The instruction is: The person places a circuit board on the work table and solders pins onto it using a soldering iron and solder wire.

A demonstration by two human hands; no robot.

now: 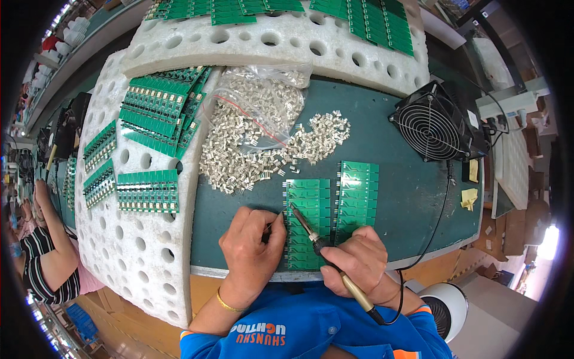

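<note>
My right hand [360,261] is closed round the handle of a soldering iron [353,291]. The iron's tip rests at the upper left part of a green circuit board panel [308,230] on the bench. Just left of that panel, my left hand [251,242] is pinched, with what looks like a thin strand of solder wire [281,213] at its fingertips. A second green panel [357,194] lies close on the right, its lower end partly behind my right hand. Small metal pins line the left edges of both panels.
Beyond my hands, small white connectors [233,161] lie heaped beside a plastic bag [269,99] of them. White foam boards [152,239] carry populated circuit panels [155,105]. A black fan [431,122] stands at right, near the iron's cable [439,218]. Another person's arm [57,239] shows far left.
</note>
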